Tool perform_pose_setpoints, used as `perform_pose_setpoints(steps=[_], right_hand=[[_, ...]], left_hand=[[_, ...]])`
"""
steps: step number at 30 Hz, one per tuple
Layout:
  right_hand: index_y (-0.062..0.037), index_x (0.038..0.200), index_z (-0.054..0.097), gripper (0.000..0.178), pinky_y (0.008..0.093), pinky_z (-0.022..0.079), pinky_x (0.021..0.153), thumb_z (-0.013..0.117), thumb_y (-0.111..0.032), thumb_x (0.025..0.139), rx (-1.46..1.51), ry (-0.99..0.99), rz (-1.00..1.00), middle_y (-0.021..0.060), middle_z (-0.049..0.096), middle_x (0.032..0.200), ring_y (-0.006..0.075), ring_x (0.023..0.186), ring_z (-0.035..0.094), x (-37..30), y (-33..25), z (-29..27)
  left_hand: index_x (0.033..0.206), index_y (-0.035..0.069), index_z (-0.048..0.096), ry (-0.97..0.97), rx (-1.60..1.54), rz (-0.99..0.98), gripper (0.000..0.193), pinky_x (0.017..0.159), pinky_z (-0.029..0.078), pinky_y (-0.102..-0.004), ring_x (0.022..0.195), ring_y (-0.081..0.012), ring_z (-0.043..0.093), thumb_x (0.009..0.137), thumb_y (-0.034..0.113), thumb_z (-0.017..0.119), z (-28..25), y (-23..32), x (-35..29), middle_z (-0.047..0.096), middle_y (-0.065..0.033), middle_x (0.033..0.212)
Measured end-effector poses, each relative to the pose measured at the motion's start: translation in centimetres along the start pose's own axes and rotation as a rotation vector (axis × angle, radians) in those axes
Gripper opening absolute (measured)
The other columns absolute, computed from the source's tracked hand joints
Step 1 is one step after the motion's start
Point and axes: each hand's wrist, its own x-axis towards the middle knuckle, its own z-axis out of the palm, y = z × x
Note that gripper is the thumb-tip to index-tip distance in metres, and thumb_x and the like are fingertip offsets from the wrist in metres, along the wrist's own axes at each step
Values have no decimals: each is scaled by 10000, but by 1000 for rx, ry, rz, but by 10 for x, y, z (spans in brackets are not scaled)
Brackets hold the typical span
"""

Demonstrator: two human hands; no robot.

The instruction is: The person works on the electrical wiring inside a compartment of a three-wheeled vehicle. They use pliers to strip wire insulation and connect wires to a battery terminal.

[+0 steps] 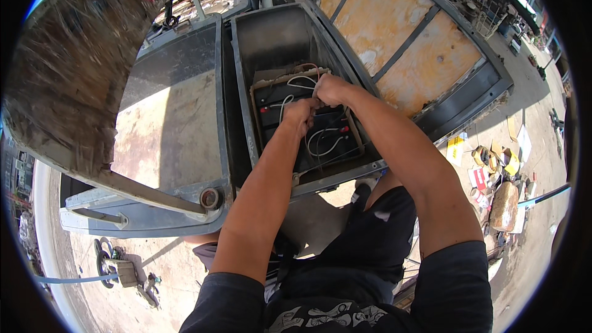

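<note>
My left hand and my right hand meet over a set of black batteries inside an open metal compartment. Both are closed, fingertips almost touching, and pinch cable ends; the fingers hide the exact join. A pale cable loops toward my right hand, beside a thin red wire. Below my left hand, another pale cable curls over the batteries. Red terminal covers show at the right, with another red one at the left.
The compartment's metal rim surrounds the batteries. A raised lid with a wooden panel leans open at the right. To the left are a metal bin and a worn seat back. Scattered packaging lies on the ground at right.
</note>
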Motion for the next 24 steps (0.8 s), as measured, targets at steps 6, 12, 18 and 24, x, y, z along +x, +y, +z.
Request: perform_pose_setpoints(steps=[6,12,18,24], right_hand=[[3,896,735,275,343,502,566,474,-5,808,49,-24,23,116,692,753,210,632,637,-2,-1,0],[22,903,718,226,387,531,662,546,-62,782,-395,33,-164,196,702,868,286,748,682,-4,4,-4],[-20,962,697,226,451,512,850,599,-137,795,-268,412,27,219,667,1037,393,1001,630,-30,-27,-21],[-31,842,709,171,454,522,814,576,-121,783,-40,744,-67,228,674,928,404,929,641,-42,-32,-50]], left_hand=[[648,27,585,44,-61,67,129,406,262,-299,422,-141,373,718,59,689,-2,-4,7,482,-41,561],[706,20,597,77,70,125,129,427,281,-284,455,-128,391,784,77,683,7,-2,3,482,-32,576],[772,18,627,53,204,133,304,465,316,-294,516,-124,408,914,287,643,2,-3,-5,508,-16,626],[760,25,611,118,212,136,462,478,388,-308,530,-160,487,968,425,506,11,-3,-3,605,-67,682]])
